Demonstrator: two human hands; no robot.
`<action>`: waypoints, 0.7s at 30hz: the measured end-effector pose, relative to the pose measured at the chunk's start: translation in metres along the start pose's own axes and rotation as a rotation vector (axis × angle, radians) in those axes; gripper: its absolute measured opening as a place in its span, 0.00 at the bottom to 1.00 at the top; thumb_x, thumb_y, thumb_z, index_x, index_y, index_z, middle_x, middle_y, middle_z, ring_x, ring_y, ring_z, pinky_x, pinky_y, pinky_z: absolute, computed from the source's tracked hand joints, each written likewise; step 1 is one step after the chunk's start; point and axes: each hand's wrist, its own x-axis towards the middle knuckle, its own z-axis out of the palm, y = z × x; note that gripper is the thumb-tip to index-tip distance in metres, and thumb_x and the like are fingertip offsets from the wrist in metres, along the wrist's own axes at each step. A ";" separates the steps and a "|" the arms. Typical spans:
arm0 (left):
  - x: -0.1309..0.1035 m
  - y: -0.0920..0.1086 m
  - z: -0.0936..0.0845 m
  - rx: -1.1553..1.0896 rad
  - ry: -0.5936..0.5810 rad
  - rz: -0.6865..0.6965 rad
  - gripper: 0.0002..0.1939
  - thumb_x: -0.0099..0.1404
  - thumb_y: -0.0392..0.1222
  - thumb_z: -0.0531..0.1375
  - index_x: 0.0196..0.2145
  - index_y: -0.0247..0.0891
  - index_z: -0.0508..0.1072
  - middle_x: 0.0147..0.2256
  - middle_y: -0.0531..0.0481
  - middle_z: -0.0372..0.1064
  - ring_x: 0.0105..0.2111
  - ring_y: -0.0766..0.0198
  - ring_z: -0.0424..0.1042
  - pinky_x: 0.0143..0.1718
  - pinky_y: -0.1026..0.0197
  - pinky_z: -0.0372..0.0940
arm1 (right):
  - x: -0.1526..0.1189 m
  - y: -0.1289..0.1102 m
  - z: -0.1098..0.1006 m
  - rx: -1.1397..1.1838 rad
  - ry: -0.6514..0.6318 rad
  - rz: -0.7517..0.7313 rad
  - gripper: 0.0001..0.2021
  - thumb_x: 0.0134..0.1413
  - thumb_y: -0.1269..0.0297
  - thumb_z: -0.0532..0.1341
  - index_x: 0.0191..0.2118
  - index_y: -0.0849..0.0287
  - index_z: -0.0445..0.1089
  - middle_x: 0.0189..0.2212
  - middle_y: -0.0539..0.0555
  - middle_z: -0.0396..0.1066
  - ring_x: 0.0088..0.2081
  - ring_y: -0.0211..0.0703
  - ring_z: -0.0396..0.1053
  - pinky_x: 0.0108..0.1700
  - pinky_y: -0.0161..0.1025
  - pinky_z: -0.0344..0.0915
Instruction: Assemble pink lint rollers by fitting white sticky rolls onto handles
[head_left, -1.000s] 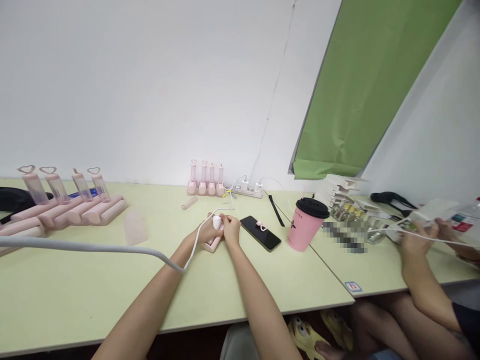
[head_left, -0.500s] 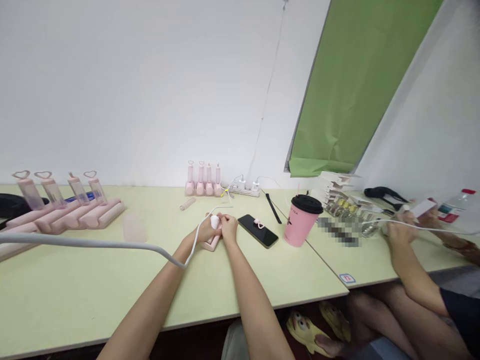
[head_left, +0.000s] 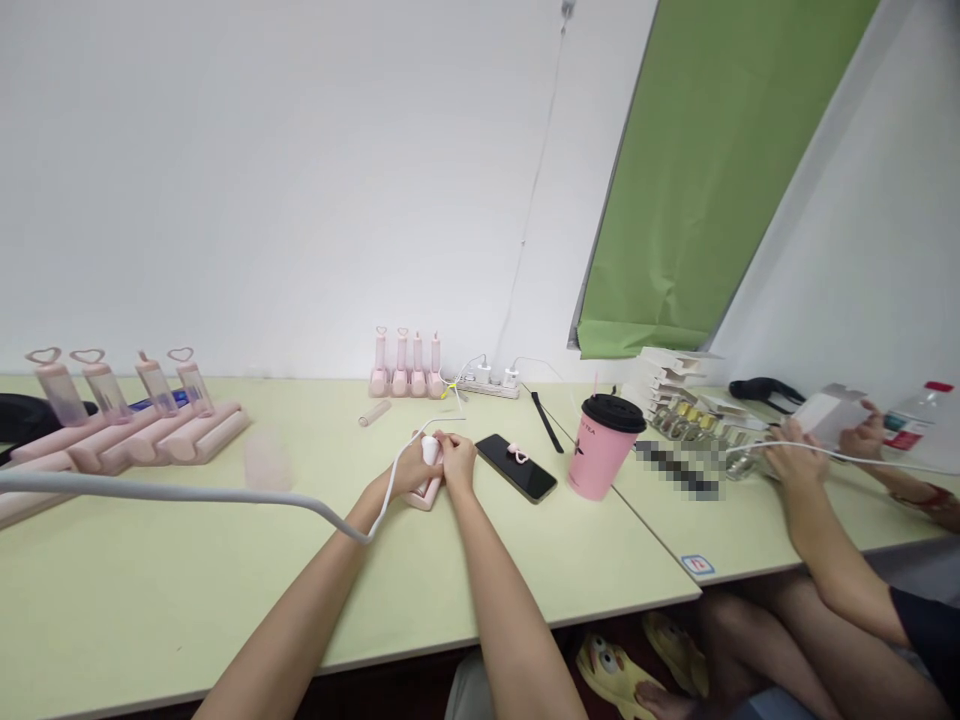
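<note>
A small pink device (head_left: 426, 497) rests on the pale green table between my hands. My left hand (head_left: 407, 468) is wrapped round its left side, near a white part (head_left: 429, 448) at its top. From the right, my right hand (head_left: 457, 459) closes on the same device with its fingers bent. A white cable (head_left: 390, 488) runs over my left wrist to the area by the hands. Just right of my right hand lies a black phone (head_left: 525, 475) with a small pink heart-topped piece (head_left: 519, 455) on it.
Pink tubes on bases (head_left: 172, 430) stand at the left, more (head_left: 407, 380) by the wall near a power strip (head_left: 487, 386). A pink cup (head_left: 600, 455) stands right of the phone. Farther right, another person's hands (head_left: 796, 458) hold a white box (head_left: 829, 415).
The other person's white box is now raised and turned, showing more of its side. My hands stay in nearly the same place, and the view has tipped slightly.
</note>
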 end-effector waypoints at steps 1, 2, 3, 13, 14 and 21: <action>0.000 0.000 0.000 0.011 -0.003 0.005 0.25 0.49 0.42 0.60 0.42 0.33 0.54 0.34 0.46 0.64 0.34 0.59 0.67 0.33 0.62 0.59 | 0.000 0.000 0.000 -0.004 0.005 -0.006 0.14 0.51 0.60 0.58 0.26 0.65 0.75 0.24 0.54 0.71 0.25 0.34 0.59 0.31 0.31 0.54; 0.000 0.001 0.000 0.018 -0.006 0.011 0.25 0.49 0.42 0.60 0.42 0.33 0.54 0.35 0.46 0.64 0.34 0.59 0.67 0.33 0.62 0.59 | 0.000 0.000 0.000 -0.009 0.011 -0.011 0.14 0.51 0.59 0.58 0.26 0.65 0.75 0.24 0.53 0.70 0.25 0.34 0.59 0.31 0.31 0.54; 0.001 0.001 0.000 0.023 -0.009 0.017 0.25 0.49 0.42 0.60 0.42 0.33 0.54 0.35 0.46 0.64 0.34 0.59 0.67 0.33 0.62 0.59 | 0.001 0.000 -0.001 -0.014 0.015 -0.014 0.14 0.51 0.59 0.58 0.26 0.65 0.74 0.24 0.53 0.70 0.25 0.34 0.59 0.31 0.31 0.53; 0.000 -0.008 0.001 -0.039 -0.012 0.037 0.26 0.51 0.43 0.59 0.44 0.31 0.54 0.39 0.40 0.65 0.38 0.57 0.68 0.37 0.61 0.60 | -0.004 0.001 0.000 0.031 0.006 -0.077 0.18 0.49 0.55 0.57 0.23 0.66 0.72 0.20 0.53 0.67 0.23 0.34 0.56 0.28 0.31 0.52; -0.001 -0.008 0.001 -0.030 -0.022 0.026 0.26 0.51 0.43 0.59 0.45 0.31 0.53 0.39 0.40 0.65 0.38 0.56 0.68 0.37 0.61 0.60 | -0.004 0.001 0.000 0.034 0.009 -0.079 0.19 0.49 0.55 0.56 0.22 0.67 0.72 0.19 0.53 0.66 0.23 0.34 0.55 0.28 0.31 0.52; -0.005 -0.001 0.003 -0.067 0.000 0.048 0.29 0.53 0.42 0.58 0.49 0.29 0.51 0.40 0.38 0.65 0.39 0.56 0.67 0.38 0.61 0.59 | 0.000 0.004 0.000 0.032 -0.006 -0.085 0.24 0.49 0.49 0.54 0.18 0.67 0.67 0.15 0.51 0.59 0.21 0.33 0.50 0.25 0.31 0.48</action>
